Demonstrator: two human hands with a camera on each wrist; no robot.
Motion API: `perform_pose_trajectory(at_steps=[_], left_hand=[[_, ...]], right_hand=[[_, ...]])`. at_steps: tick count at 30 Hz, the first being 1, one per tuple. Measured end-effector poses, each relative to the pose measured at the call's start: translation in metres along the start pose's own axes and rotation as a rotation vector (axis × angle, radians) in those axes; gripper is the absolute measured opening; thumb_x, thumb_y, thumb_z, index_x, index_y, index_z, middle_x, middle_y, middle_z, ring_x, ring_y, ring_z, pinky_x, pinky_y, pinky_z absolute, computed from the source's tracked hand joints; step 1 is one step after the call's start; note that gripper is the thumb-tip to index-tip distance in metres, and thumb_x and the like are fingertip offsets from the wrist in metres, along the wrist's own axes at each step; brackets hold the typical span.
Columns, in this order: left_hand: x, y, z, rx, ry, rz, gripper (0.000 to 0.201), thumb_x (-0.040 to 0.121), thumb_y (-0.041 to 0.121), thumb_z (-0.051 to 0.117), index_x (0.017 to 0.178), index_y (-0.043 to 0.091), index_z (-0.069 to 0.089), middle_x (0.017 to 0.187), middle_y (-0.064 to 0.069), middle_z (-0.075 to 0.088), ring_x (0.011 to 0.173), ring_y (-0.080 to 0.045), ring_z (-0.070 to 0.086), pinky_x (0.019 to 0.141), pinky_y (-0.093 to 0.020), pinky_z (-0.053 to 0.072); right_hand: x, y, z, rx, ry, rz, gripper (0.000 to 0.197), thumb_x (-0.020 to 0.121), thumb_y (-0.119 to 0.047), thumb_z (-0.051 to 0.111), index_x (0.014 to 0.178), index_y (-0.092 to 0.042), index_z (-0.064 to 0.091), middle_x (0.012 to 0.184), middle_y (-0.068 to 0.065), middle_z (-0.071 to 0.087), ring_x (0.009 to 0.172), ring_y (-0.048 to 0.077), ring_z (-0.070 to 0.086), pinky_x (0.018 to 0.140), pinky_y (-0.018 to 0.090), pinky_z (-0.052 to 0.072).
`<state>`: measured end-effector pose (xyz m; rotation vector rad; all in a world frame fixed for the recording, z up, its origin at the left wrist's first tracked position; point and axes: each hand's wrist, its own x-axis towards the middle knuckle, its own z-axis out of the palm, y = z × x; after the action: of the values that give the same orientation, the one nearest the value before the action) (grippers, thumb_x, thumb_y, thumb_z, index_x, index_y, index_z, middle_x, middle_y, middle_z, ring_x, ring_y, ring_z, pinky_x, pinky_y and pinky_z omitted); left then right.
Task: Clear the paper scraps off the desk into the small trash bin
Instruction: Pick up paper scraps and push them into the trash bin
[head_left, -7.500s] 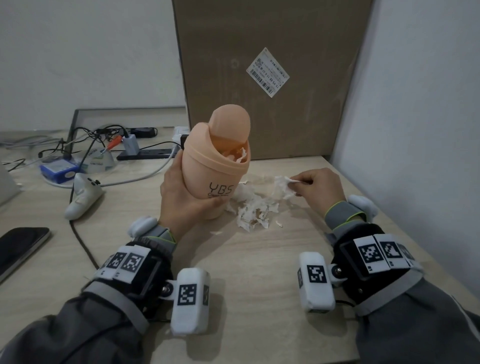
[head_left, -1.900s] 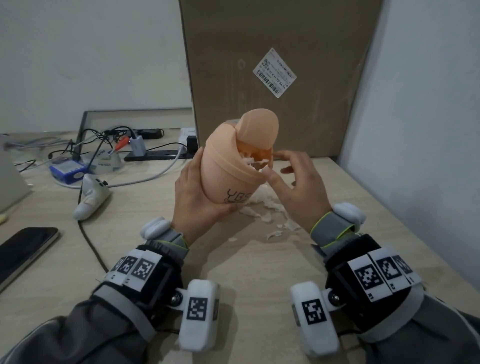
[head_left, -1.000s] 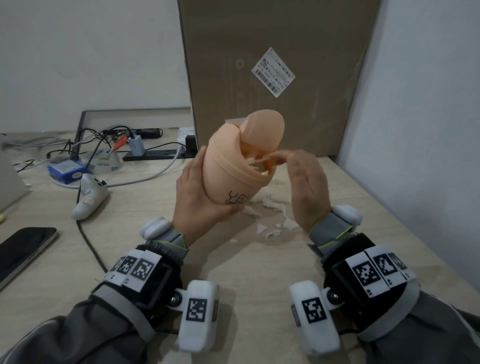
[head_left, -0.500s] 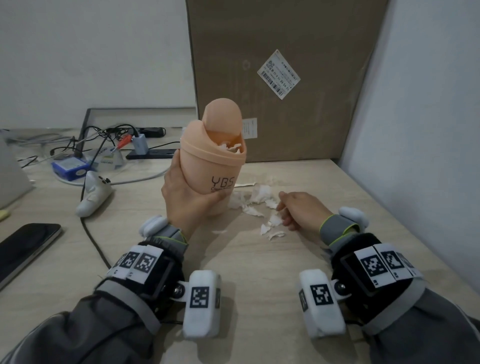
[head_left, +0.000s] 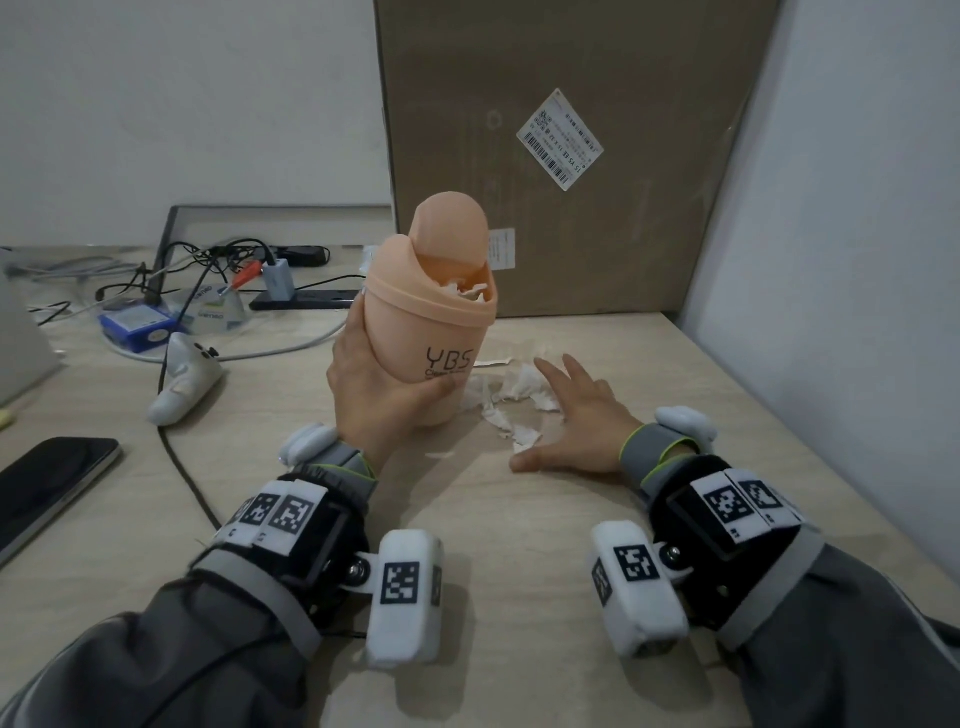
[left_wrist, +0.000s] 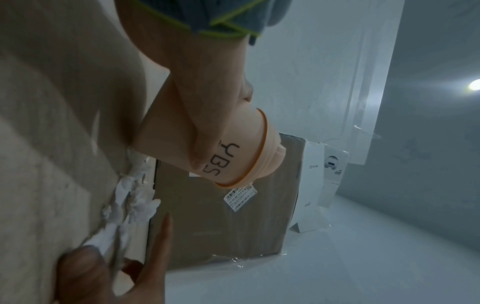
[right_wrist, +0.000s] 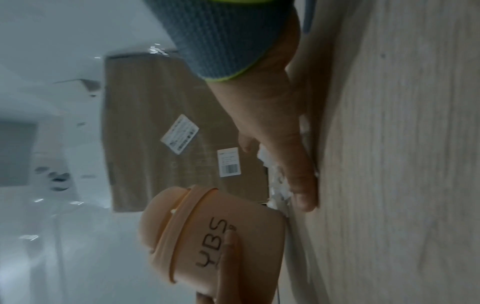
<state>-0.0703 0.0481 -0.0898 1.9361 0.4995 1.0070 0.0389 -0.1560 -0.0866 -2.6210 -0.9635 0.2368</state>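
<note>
A peach trash bin (head_left: 434, 332) marked YBS stands upright at the desk's middle, its swing lid tipped back and white paper showing in its mouth. My left hand (head_left: 382, 389) grips its lower body, thumb across the front. White paper scraps (head_left: 511, 397) lie just right of the bin's base. My right hand (head_left: 584, 423) lies flat on the desk, fingers spread around the scraps' right side and holding nothing. The left wrist view shows the bin (left_wrist: 233, 148), the scraps (left_wrist: 130, 197) and the right hand's fingers (left_wrist: 158, 246). The right wrist view shows the bin (right_wrist: 215, 230) and the scraps (right_wrist: 279, 185).
A tall cardboard box (head_left: 561, 156) stands right behind the bin, and a wall (head_left: 841, 260) closes the right side. A dark phone (head_left: 47, 483) lies at the left edge. A white device (head_left: 182, 384) with a black cable, a blue box (head_left: 137, 330) and tangled wires sit at the back left.
My right hand dropped from the bin's mouth to the desk, and its fingers have now spread flat beside the scraps. My left hand brought the tilted bin back upright and down.
</note>
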Motion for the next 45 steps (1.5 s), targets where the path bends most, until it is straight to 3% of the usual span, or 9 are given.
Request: perform_pose_trajectory(at_steps=[3, 5, 9, 15, 19, 27, 31, 37, 45], left_hand=[[0.000, -0.001, 0.000, -0.006, -0.006, -0.011, 0.140, 0.037, 0.068, 0.082, 0.160, 0.031, 0.026, 0.151, -0.003, 0.048, 0.139, -0.028, 0.047, 0.114, -0.057, 0.042], [0.000, -0.002, 0.000, -0.009, -0.006, -0.019, 0.139, 0.037, 0.068, 0.084, 0.159, 0.033, 0.026, 0.149, -0.002, 0.049, 0.138, -0.028, 0.048, 0.113, -0.057, 0.043], [-0.001, -0.001, 0.000, -0.012, -0.018, -0.021, 0.139, 0.037, 0.068, 0.085, 0.158, 0.035, 0.026, 0.148, -0.001, 0.049, 0.137, -0.028, 0.048, 0.112, -0.058, 0.045], [-0.001, 0.001, -0.001, 0.008, -0.017, 0.004, 0.140, 0.037, 0.069, 0.084, 0.160, 0.033, 0.026, 0.150, -0.002, 0.049, 0.138, -0.027, 0.047, 0.113, -0.058, 0.044], [-0.002, 0.003, -0.002, 0.046, -0.019, 0.038, 0.139, 0.038, 0.071, 0.081, 0.160, 0.030, 0.028, 0.151, -0.002, 0.050, 0.139, -0.026, 0.047, 0.114, -0.057, 0.042], [-0.005, 0.009, -0.002, 0.122, -0.068, 0.108, 0.138, 0.040, 0.072, 0.077, 0.160, 0.025, 0.029, 0.151, -0.004, 0.048, 0.139, -0.026, 0.044, 0.115, -0.056, 0.040], [-0.005, 0.009, -0.001, 0.152, -0.126, 0.168, 0.135, 0.044, 0.068, 0.082, 0.161, 0.025, 0.027, 0.151, -0.005, 0.046, 0.138, -0.028, 0.044, 0.114, -0.056, 0.040], [-0.010, 0.012, 0.001, 0.136, -0.237, 0.286, 0.133, 0.046, 0.064, 0.081, 0.161, 0.025, 0.027, 0.153, -0.005, 0.042, 0.138, -0.027, 0.040, 0.115, -0.056, 0.037], [-0.016, 0.019, 0.001, 0.108, -0.319, 0.285, 0.131, 0.044, 0.066, 0.075, 0.159, 0.033, 0.022, 0.150, 0.003, 0.036, 0.138, -0.020, 0.034, 0.119, -0.049, 0.033]], right_hand=[[0.007, -0.001, 0.001, 0.045, -0.006, -0.014, 0.118, 0.059, -0.065, 0.074, 0.147, -0.040, -0.001, 0.159, -0.004, -0.004, 0.144, 0.033, 0.003, 0.115, 0.048, 0.017], [0.009, -0.002, 0.001, 0.091, 0.006, -0.064, 0.103, 0.067, -0.058, 0.073, 0.148, -0.034, 0.013, 0.157, -0.002, 0.015, 0.142, 0.030, 0.015, 0.114, 0.041, 0.022], [0.009, -0.002, 0.001, 0.169, 0.078, -0.107, 0.052, 0.077, -0.039, 0.073, 0.123, -0.020, 0.058, 0.129, 0.002, 0.055, 0.112, 0.018, 0.049, 0.088, 0.024, 0.037], [0.006, -0.003, -0.004, 0.182, 0.275, -0.074, 0.020, 0.079, -0.018, 0.072, 0.096, -0.009, 0.073, 0.097, 0.011, 0.070, 0.085, 0.017, 0.057, 0.066, 0.017, 0.031], [0.004, -0.004, -0.012, 0.255, 0.493, -0.082, 0.016, 0.079, -0.011, 0.071, 0.093, -0.006, 0.075, 0.089, 0.014, 0.074, 0.086, 0.023, 0.065, 0.070, 0.015, 0.036], [-0.004, -0.012, -0.021, 0.438, 0.920, -0.261, 0.013, 0.074, -0.003, 0.070, 0.085, -0.008, 0.075, 0.080, 0.006, 0.074, 0.069, 0.011, 0.062, 0.064, 0.010, 0.041], [-0.014, -0.020, -0.027, 0.494, 1.036, -0.294, 0.010, 0.075, -0.009, 0.073, 0.083, -0.012, 0.068, 0.074, -0.001, 0.070, 0.067, 0.010, 0.059, 0.061, 0.018, 0.045], [-0.019, -0.025, -0.027, 0.508, 1.082, -0.384, 0.010, 0.070, 0.004, 0.071, 0.073, -0.006, 0.072, 0.065, -0.008, 0.063, 0.064, 0.002, 0.057, 0.055, 0.004, 0.037], [-0.018, -0.029, -0.023, 0.616, 0.915, -0.439, 0.019, 0.073, 0.004, 0.070, 0.087, -0.006, 0.076, 0.083, -0.002, 0.072, 0.082, 0.001, 0.064, 0.069, 0.004, 0.046]])
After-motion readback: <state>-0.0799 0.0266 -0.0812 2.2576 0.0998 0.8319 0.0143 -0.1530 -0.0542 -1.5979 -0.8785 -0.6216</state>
